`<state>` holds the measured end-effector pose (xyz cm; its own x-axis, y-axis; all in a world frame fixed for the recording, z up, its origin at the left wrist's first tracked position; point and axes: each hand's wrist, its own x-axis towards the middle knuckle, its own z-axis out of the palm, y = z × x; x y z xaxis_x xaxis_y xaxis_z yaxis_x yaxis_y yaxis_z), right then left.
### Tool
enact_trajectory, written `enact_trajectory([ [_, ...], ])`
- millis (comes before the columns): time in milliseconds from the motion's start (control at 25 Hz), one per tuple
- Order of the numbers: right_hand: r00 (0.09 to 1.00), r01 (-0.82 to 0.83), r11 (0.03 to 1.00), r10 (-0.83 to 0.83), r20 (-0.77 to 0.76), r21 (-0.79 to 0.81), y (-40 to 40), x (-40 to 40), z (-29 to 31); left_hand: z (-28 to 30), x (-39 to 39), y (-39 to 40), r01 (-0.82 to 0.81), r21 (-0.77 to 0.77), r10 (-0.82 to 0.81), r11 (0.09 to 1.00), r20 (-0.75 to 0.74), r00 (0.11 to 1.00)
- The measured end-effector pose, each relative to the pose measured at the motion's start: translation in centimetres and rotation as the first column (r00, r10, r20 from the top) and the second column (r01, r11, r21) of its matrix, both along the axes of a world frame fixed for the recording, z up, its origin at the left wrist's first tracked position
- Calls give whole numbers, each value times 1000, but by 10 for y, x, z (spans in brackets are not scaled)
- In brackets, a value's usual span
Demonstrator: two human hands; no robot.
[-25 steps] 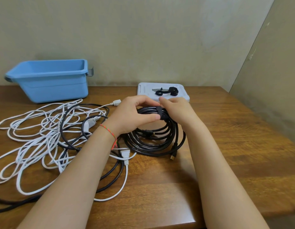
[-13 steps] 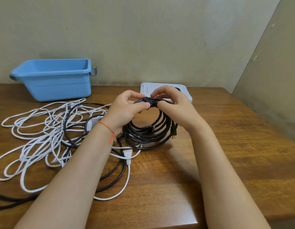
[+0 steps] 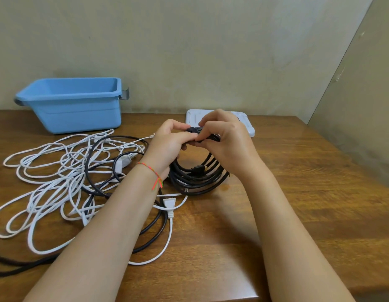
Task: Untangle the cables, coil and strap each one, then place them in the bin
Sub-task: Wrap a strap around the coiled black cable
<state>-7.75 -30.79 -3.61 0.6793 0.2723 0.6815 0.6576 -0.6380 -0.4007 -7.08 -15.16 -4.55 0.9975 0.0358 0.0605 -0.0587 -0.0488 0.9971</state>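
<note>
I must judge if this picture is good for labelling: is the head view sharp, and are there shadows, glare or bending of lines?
Head view: mostly sharp, soft even light; faint shadows under the black coiled cable and the blue plastic bin; a mild sheen on the brown wooden table; the wide lens bows the table's far edge and tilts the wall corner; the black strap between the left hand and right hand is too small to read.

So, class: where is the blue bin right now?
In the head view the blue bin stands at the table's far left against the wall, beyond the tangled white cables and left of both hands.
</note>
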Motion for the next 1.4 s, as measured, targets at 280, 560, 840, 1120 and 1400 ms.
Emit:
enact_trajectory([
  [280, 999, 11, 996, -15, 48, 88, -2, 4, 1, 7, -6, -2, 82, 15, -82, 997, 34, 996],
  [560, 966, 19, 973, 41, -254, 230, -2, 1, 4, 8, -10, -3, 92, 32, -94, 995, 68, 993],
  [840, 853, 133, 962, 12, -521, 240, -13, 3, 6, 8, -18, -8, 177, 73, -186, 981, 137, 973],
  [1120, 875, -42, 961, 168, -455, 274, -21, -1, 7, 7, 8, -1, 42, -226, -72, 973, -124, 990],
  [1400, 664, 137, 638, 508, -549, 757, -3, -1, 0, 33, 19, 14, -117, -653, -76, 748, -259, 963],
])
